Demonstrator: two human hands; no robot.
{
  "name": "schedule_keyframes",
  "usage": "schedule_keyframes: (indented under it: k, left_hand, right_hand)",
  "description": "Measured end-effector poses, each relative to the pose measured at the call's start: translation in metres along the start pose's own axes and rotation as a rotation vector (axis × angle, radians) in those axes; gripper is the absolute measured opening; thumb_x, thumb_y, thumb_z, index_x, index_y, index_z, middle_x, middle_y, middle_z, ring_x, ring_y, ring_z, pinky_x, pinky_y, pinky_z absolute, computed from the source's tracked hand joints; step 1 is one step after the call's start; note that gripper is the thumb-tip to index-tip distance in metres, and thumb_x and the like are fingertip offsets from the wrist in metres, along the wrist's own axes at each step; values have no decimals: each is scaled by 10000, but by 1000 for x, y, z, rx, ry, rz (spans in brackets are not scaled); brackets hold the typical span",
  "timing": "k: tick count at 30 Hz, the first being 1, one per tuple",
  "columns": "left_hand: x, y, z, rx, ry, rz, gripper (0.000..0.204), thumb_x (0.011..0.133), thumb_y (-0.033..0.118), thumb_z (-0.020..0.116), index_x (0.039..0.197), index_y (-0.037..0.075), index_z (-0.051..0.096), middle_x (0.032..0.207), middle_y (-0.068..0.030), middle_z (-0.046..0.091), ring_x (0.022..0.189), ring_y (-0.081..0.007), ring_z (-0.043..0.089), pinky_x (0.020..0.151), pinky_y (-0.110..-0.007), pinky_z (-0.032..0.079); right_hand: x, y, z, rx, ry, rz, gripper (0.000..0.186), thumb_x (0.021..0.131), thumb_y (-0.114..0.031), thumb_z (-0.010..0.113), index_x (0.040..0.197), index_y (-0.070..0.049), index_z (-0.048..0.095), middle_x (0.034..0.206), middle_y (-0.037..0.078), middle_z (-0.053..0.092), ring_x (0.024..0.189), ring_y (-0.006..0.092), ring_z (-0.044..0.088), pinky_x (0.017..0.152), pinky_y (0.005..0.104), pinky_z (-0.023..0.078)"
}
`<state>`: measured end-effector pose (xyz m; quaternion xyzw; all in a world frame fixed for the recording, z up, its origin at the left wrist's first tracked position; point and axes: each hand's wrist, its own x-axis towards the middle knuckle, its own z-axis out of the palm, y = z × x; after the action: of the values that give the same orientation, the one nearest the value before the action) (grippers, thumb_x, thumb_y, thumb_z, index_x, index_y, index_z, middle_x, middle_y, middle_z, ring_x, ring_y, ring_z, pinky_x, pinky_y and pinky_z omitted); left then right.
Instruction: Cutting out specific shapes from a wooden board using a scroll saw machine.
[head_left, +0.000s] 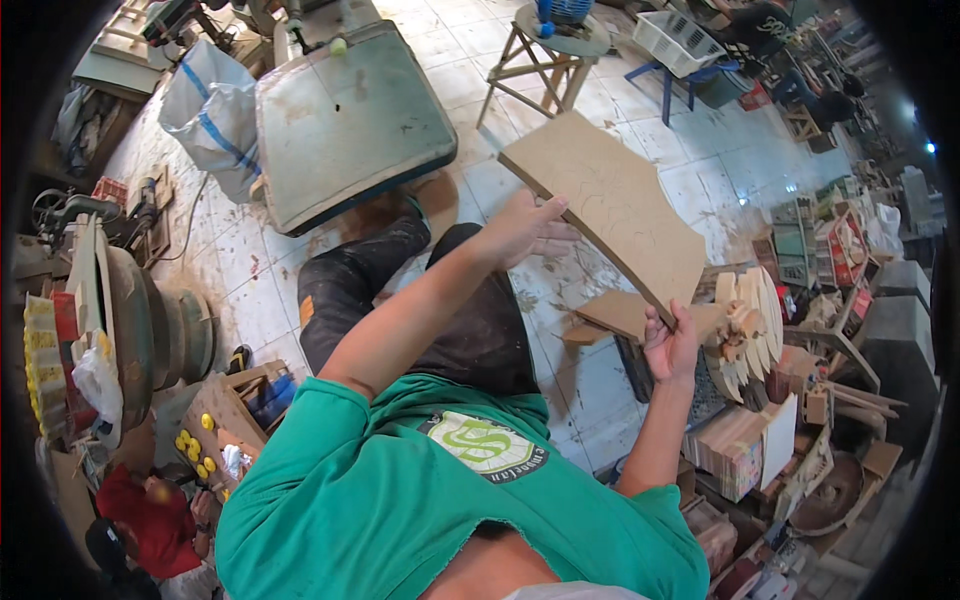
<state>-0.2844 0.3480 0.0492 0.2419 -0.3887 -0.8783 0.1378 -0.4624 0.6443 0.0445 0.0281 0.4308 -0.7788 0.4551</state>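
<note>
A thick brown wooden board (610, 200), with cut angled edges on its far side and faint curved lines on its face, is held up tilted in front of me. My right hand (672, 345) grips its near right corner, thumb and fingers closed around the edge. At the board's left edge, my left hand (527, 232) has its fingers stretched out and apart; whether they touch the board is hard to tell. A large grey-green machine table (355, 130) stands to the left, beyond my knees.
Smaller board pieces (612, 313) lie beside my right leg. Pale cut wooden pieces (745, 315) and a stack of boards (725, 450) are at the right. A white sack (208, 115) stands left of the machine table. A round-topped stool (560, 35) is ahead. Another person (150, 520) sits at lower left.
</note>
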Motion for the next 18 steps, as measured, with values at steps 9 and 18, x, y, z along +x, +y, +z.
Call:
schedule_keyframes:
  k: [9,18]
  left_hand:
    - [-114,7,-88,447,213,-153,404,997,205,584,1334,-2,502,1097,-130,688,959,-190,686,793,-304,563]
    - [-286,1,-211,555,948,-13,312,1005,197,576,1247,-1,569,1029,-110,689,871,-172,678,738,-279,544]
  right_hand:
    - [120,67,-40,-872,353,-56,272,927,-184,578,1134,-22,510,954,149,683,695,255,704,606,343,586]
    - [181,193,-149,-1742,452,-45,366,905,-339,624,1069,-14,583,1088,270,657,1078,466,605,897,539,485]
